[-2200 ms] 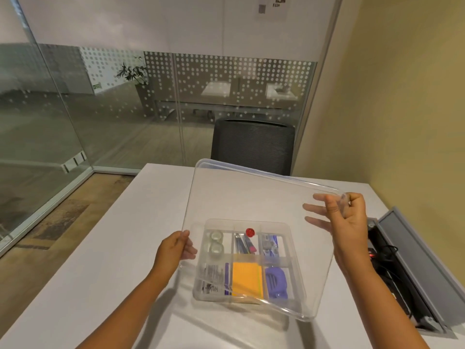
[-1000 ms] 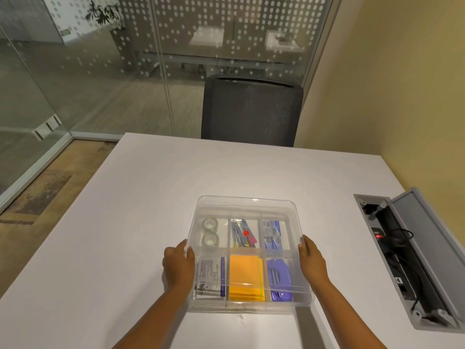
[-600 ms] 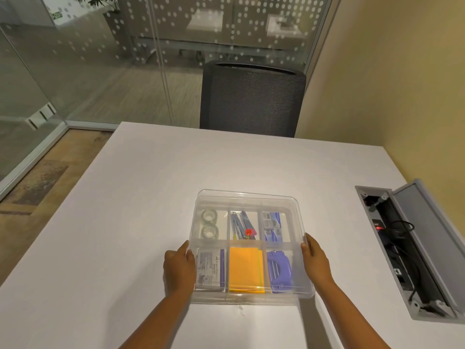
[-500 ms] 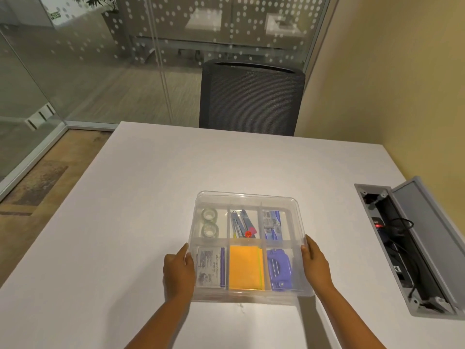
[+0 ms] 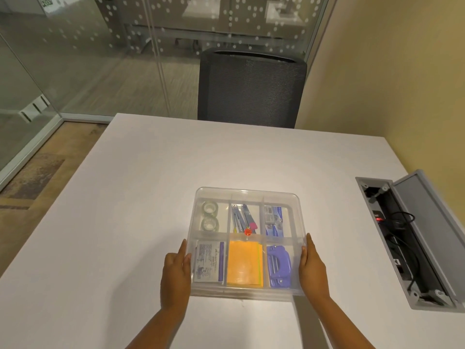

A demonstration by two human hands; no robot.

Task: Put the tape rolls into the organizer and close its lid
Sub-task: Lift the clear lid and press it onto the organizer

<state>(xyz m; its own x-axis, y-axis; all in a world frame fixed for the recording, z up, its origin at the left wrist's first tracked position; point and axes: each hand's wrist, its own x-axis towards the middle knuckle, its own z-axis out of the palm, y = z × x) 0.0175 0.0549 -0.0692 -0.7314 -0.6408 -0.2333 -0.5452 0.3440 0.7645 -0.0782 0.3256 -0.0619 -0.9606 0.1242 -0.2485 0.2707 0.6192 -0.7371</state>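
The left hand [image 5: 176, 270] and right hand [image 5: 312, 270] press flat against the clear organizer's [image 5: 247, 293] sides near the table's [image 5: 100, 248] front edge. Both tape rolls [image 5: 209, 215] sit in its far-left compartment (lid [image 5: 246, 191] apparently seated), so little remains.

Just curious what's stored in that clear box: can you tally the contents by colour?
Clear tape rolls: 2
Orange pad: 1
Purple hole punch: 1
White-and-purple packet: 1
Red-headed pin: 1
The two far compartments' remaining items are too jumbled to count.
Total countable: 6
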